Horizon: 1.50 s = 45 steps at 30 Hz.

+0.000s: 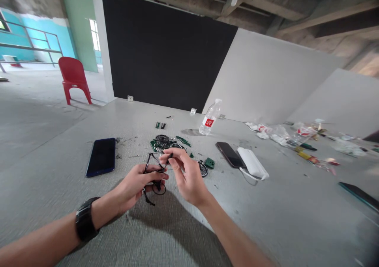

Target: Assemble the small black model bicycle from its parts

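Observation:
My left hand (pixel 141 181) is wrapped round a small black model bicycle frame (pixel 158 185), which stands tilted between thumb and fingers. A dark handlebar-like end hangs below the hand. At the frame's upper right, my right hand (pixel 188 175) pinches a small dark part (pixel 169 158); whether it is joined to the frame I cannot tell. Just beyond the hands lie a small black wheel (pixel 162 138), green plastic pieces (pixel 182 141) and other parts partly hidden by my fingers. Right of my right hand are another spoked wheel (pixel 203 168) and a green block (pixel 210 163).
A blue-black phone (pixel 101 157) lies at left. On the right are a dark phone (pixel 230 154), a white power bank (pixel 251 162) with a cable, and a water bottle (pixel 210 118). Crumpled wrappers (pixel 280 135) lie farther right. A black panel (pixel 166 50) stands behind.

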Available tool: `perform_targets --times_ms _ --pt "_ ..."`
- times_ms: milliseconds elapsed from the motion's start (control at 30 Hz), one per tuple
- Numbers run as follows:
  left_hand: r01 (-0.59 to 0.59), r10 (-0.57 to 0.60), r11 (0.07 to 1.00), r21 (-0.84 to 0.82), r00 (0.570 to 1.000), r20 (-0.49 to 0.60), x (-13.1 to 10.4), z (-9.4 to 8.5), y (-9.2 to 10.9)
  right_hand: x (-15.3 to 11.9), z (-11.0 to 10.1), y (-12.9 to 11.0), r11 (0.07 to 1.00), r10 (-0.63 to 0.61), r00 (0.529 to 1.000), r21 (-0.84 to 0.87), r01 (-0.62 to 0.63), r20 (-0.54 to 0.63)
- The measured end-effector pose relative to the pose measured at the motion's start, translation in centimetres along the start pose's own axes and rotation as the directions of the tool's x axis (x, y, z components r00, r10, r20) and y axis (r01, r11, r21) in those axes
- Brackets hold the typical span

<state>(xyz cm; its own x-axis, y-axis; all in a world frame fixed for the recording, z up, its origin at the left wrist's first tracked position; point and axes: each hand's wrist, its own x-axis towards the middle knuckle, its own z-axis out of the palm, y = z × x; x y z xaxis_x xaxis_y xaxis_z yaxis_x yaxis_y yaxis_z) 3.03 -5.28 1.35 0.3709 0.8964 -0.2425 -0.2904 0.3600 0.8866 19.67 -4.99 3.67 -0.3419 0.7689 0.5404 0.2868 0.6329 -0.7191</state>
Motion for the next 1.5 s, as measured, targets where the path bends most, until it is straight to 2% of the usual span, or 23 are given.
perform_targets --times_ms 133,200,300,467,567,767,1000,1267,1400,1500 --pt "-0.001 0.001 1.0 -0.007 1.0 0.021 0.04 -0.02 -0.07 -0.06 0.01 0.16 0.993 -0.072 0.995 -0.098 0.065 -0.064" --pt "0.007 -0.007 1.0 -0.005 1.0 0.024 0.06 -0.03 -0.12 -0.07 0.02 0.25 0.994 -0.073 0.994 -0.091 0.065 -0.086" --pt "0.02 -0.02 1.0 -0.017 1.0 0.007 0.08 -0.05 -0.16 -0.05 0.02 0.31 0.999 -0.027 0.997 -0.025 0.025 -0.066" --pt "0.012 -0.012 1.0 -0.002 1.0 0.008 0.09 -0.06 -0.1 -0.04 -0.05 0.25 0.998 -0.028 0.999 -0.053 0.026 -0.035" --pt "0.023 -0.023 1.0 0.002 1.0 -0.005 0.06 -0.04 -0.08 -0.1 -0.03 0.31 1.0 -0.009 1.0 -0.004 0.009 -0.027" --pt "-0.005 0.004 1.0 0.028 1.0 0.031 -0.1 0.0 -0.08 -0.06 0.05 0.56 0.994 -0.095 0.993 -0.067 0.09 -0.076" --pt "0.009 -0.01 1.0 0.014 1.0 0.025 0.06 -0.15 -0.22 0.06 -0.13 0.39 0.998 -0.051 0.998 0.021 0.052 -0.03" --pt "0.01 -0.014 0.996 0.09 0.999 0.043 0.2 -0.16 -0.14 0.02 -0.12 0.41 0.985 -0.124 0.989 -0.132 0.112 -0.085" --pt "0.001 -0.005 0.996 0.087 0.999 0.049 0.15 -0.14 -0.14 0.02 -0.31 0.14 0.991 -0.099 0.995 -0.087 0.097 -0.02" --pt "0.001 -0.005 0.996 0.085 0.999 0.044 0.02 -0.13 -0.29 0.03 -0.33 0.19 0.995 -0.06 0.997 -0.081 0.056 -0.039"
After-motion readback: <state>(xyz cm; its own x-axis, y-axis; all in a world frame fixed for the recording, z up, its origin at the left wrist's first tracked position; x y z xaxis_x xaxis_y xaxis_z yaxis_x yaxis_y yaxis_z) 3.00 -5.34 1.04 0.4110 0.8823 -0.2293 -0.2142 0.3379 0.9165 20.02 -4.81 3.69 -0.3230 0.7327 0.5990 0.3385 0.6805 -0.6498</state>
